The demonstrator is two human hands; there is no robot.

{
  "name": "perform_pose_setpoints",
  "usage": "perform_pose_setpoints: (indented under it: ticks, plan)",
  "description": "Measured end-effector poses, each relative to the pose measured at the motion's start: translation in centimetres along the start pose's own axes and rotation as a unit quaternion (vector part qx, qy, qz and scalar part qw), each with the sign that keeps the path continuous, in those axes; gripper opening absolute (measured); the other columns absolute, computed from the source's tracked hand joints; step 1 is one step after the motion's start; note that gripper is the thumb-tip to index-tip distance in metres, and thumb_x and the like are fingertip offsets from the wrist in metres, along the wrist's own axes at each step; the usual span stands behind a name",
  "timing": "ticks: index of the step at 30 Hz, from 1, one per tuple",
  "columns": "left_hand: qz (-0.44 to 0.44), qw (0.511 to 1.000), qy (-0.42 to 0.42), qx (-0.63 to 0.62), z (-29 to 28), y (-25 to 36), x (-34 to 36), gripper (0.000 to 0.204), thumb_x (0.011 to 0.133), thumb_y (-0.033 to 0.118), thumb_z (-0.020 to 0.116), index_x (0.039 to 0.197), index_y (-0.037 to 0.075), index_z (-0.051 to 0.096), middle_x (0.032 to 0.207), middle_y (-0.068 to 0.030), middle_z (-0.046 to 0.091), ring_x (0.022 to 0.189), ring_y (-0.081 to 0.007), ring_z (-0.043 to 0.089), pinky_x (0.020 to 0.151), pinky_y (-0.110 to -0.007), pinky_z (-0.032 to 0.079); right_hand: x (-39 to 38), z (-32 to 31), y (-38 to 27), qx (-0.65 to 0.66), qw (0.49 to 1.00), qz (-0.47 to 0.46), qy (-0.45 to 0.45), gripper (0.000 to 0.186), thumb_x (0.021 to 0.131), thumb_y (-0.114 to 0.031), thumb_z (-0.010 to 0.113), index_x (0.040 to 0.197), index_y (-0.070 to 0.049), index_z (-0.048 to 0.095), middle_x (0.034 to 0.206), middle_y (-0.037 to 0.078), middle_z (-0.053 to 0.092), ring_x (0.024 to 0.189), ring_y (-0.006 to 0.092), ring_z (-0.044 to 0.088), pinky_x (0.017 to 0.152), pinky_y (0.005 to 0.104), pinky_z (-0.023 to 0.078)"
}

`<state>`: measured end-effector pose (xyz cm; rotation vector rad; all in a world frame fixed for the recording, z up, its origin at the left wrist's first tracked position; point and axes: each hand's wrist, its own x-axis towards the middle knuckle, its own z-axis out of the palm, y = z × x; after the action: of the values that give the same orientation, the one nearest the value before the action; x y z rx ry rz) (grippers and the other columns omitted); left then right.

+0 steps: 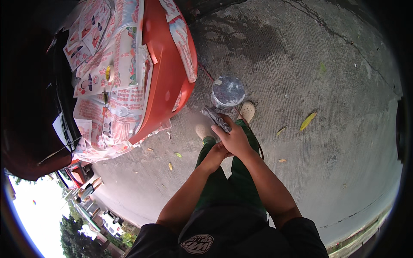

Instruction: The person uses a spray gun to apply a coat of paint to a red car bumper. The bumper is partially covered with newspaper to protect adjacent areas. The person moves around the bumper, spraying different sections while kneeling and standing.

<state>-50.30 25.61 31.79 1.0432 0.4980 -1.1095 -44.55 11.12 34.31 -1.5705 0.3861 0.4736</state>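
My right hand (234, 138) is closed around a grey metal spray gun (215, 119), held out in front of my legs with its front end toward the car. Just below it, my left hand (216, 157) is closed close against the right hand; whatever its fingers grip is hidden. A paint-smeared bucket (228, 91) with a grey-stained lid stands on the ground beyond the spray gun. To the left is an orange-red car panel (165, 73), bordered by printed masking paper (120, 86).
A dark raised car panel (30, 150) sits at far left. On the masking paper lies a yellow tape roll (108, 73). A thin hose (259, 144) runs beside my right leg. Leaves (307, 121) dot the concrete (309, 172). Another person (89, 190) is in the background, lower left.
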Motion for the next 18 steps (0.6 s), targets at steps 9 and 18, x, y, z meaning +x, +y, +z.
perform_pose_setpoints:
  ticks: [9,18]
  plan:
    - [-0.021,0.998,-0.065,-0.019,-9.8,-2.7,-0.9,0.023,0.105,0.016,0.061,0.123,0.004,0.065,0.119,-0.0041,0.07,0.115,-0.018,0.065,0.105,-0.038,0.05,0.2,8.3,4.8,0.121,0.976,0.156,0.09,0.062,0.095,-0.047,0.07,0.131,0.002,0.059,0.092,0.017,0.075,0.084,0.0264,0.074,0.077,0.037,0.055]
    - [-0.049,0.995,-0.086,0.033,-17.4,-3.1,-3.2,0.035,0.101,0.027,0.069,0.124,0.001,0.066,0.12,-0.0084,0.07,0.113,-0.018,0.066,0.101,-0.038,0.052,0.0,16.1,7.1,0.194,0.962,0.135,0.139,0.057,0.094,-0.045,0.074,0.121,0.004,0.063,0.094,0.01,0.074,0.087,0.0161,0.068,0.079,0.0306,0.052]
